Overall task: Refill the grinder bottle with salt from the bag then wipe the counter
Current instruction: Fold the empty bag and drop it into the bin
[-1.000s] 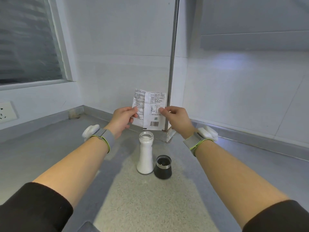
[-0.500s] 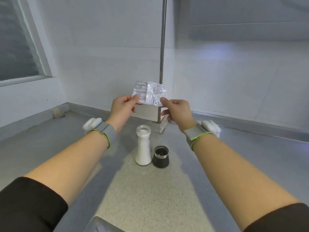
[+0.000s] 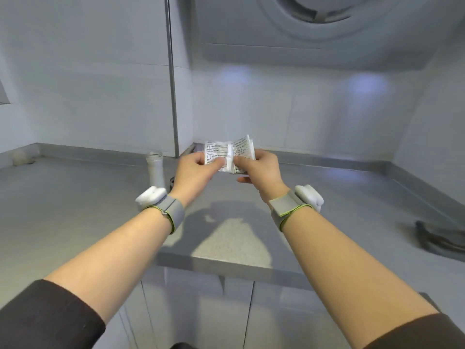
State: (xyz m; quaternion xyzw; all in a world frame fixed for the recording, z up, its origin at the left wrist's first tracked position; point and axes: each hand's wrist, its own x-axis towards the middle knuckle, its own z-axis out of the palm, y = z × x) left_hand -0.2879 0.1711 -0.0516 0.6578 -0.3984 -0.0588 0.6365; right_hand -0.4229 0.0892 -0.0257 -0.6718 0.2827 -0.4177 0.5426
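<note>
Salt bag [image 3: 227, 155] is held in the air over the counter [image 3: 75, 212], in front of the wall corner. Left hand [image 3: 193, 171]: fingers pinch the bag's left half. Right hand [image 3: 260, 172]: fingers pinch its right half. The bag is creased down the middle.

Grinder bottle [image 3: 156, 170] stands upright on the counter, open-topped, left of my left hand and near the vertical pipe [image 3: 172, 84]. A small dark object [image 3: 172, 182] beside it is mostly hidden by my left wrist.

Far right on the counter lies a dark shape [image 3: 440, 239], too blurred to identify. The range hood [image 3: 327, 26] is overhead.
</note>
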